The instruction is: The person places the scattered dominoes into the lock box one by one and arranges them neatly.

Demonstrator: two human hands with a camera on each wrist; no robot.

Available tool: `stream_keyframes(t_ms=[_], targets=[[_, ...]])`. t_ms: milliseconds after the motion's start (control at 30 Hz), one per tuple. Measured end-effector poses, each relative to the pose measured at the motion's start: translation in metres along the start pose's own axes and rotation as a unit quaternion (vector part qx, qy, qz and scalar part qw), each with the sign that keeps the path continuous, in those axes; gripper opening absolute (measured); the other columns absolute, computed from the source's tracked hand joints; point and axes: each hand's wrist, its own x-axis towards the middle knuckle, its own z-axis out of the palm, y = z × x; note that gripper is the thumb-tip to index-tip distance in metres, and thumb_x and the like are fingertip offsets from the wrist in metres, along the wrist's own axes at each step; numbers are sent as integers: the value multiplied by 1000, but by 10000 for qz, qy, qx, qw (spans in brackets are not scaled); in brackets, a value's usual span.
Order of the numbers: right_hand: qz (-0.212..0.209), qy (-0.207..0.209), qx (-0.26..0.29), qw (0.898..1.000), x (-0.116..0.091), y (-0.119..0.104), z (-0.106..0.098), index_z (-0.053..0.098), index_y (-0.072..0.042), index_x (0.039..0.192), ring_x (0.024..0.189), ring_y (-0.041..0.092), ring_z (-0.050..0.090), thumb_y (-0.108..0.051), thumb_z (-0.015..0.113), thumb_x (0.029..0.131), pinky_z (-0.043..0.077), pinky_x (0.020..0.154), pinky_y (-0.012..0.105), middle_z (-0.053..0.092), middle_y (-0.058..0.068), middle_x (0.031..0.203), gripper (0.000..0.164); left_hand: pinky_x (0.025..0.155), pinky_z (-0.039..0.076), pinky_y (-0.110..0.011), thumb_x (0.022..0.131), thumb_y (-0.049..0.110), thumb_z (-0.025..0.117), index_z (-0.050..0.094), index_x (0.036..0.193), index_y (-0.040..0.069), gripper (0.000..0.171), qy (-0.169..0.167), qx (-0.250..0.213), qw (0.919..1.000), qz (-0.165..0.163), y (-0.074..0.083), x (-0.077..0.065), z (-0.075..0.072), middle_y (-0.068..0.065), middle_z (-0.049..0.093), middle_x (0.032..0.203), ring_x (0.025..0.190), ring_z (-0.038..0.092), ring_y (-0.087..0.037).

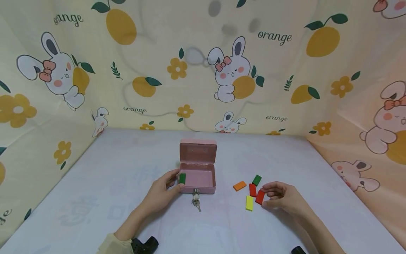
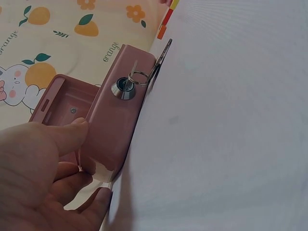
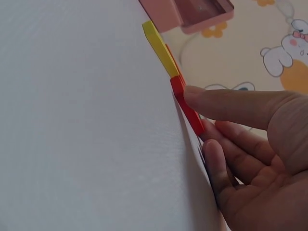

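A small pink metal cash box (image 1: pixel 199 190) stands on the table with its lid (image 1: pixel 198 151) raised. One green block (image 1: pixel 182 178) lies inside, at the left wall. My left hand (image 1: pixel 161 192) grips the box's left side, its thumb at the front corner. From the lock (image 2: pixel 123 88) on the front hang keys (image 1: pixel 196 203) on a ring. To the right of the box, my right hand (image 1: pixel 285 198) pinches a red block (image 1: pixel 260 197) between thumb and fingers, low at the tabletop; in the right wrist view the thumb lies along the red block's edge.
Beside the held block lie another red block (image 1: pixel 252 190), a yellow block (image 1: pixel 249 203), a green block (image 1: pixel 257 180) and an orange block (image 1: pixel 239 186). A white cloth (image 1: pixel 127 165) covers the table, with a rabbit-and-orange printed curtain (image 1: pixel 190 70) behind and at both sides.
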Motion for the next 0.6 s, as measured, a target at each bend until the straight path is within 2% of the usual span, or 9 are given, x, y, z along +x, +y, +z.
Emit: stream_keyframes(t_ms=[367, 600], targets=[[2, -86, -53, 9999, -1, -3, 1, 60, -2, 128, 97, 27, 54, -13, 90, 70, 53, 75, 21, 65, 9, 113, 66, 105, 42, -38, 95, 21, 69, 45, 145, 1, 59, 44, 58, 10000, -29, 1, -1, 1, -15, 47, 145, 131, 46, -32], [-159, -173, -103, 9997, -3, -4, 2, 59, 0, 128, 96, 27, 52, -9, 89, 70, 54, 73, 21, 63, 11, 113, 65, 105, 42, -38, 94, 21, 70, 45, 145, 1, 60, 38, -23, 10000, 62, -1, 0, 1, -14, 48, 144, 131, 46, -32]])
